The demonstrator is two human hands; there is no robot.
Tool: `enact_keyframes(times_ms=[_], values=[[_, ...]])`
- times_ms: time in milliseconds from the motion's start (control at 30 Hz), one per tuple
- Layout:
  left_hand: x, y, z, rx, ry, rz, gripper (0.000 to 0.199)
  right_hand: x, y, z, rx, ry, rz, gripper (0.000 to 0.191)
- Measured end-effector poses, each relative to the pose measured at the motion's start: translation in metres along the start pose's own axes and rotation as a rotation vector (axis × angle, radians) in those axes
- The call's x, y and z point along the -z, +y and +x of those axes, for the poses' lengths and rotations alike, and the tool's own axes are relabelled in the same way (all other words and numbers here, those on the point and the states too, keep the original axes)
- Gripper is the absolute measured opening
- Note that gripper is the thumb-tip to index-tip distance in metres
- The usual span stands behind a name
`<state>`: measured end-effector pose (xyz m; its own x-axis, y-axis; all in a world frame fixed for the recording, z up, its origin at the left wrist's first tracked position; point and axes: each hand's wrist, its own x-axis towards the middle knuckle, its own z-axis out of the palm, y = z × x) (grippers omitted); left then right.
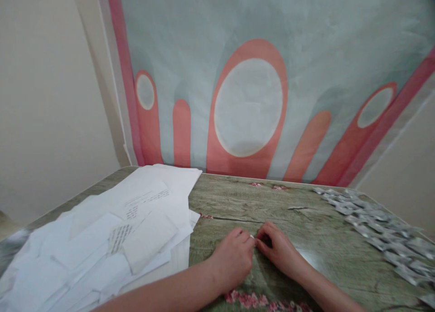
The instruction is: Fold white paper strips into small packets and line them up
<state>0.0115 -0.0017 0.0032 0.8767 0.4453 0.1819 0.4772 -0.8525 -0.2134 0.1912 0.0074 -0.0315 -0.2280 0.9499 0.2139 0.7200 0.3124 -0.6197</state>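
Observation:
Both hands meet low over the wood-patterned table, just right of the view's middle. My left hand (236,255) is closed, its back toward me and its fingers curled. Facing it, my right hand (278,253) pinches with thumb and forefinger. A small white piece (252,236), which looks like folded paper, shows between the fingertips of the two hands. Most of it is hidden by the fingers. A wide heap of loose white paper sheets (98,239) lies to the left of my left hand; a few sheets carry printed text.
Rows of small silvery-grey folded packets (380,230) lie along the table's right side. The table (231,194) has a grey-green wood-grain top with pink flower prints. Behind it hangs a pale green sheet (190,40) with red-orange shapes, between plain walls.

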Motion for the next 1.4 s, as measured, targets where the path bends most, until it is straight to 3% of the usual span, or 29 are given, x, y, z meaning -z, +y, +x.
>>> enact_keyframes(times_ms=[267, 433, 600, 1033, 1200, 1400], values=[[0.004, 0.005, -0.001, 0.017, -0.038, 0.047, 0.016, 0.01, -0.009, -0.009, 0.084, -0.014, -0.003, 0.015], [0.001, 0.004, 0.0, 0.025, -0.062, 0.014, 0.017, 0.009, -0.024, -0.023, 0.175, -0.022, -0.455, 0.038], [-0.001, 0.004, 0.0, 0.04, -0.046, -0.011, 0.016, -0.003, -0.035, -0.036, 0.183, -0.047, -0.687, 0.034], [0.007, 0.004, 0.001, 0.038, -0.115, -0.01, 0.018, 0.012, -0.045, -0.033, 0.109, -0.14, -0.845, 0.032], [0.001, 0.004, 0.001, 0.064, -0.08, -0.032, 0.018, 0.011, -0.045, -0.032, 0.1, -0.129, -0.835, 0.029], [0.011, -0.001, -0.002, 0.147, -0.079, -0.064, 0.024, 0.003, -0.035, -0.031, 0.143, -0.039, -0.753, 0.03]])
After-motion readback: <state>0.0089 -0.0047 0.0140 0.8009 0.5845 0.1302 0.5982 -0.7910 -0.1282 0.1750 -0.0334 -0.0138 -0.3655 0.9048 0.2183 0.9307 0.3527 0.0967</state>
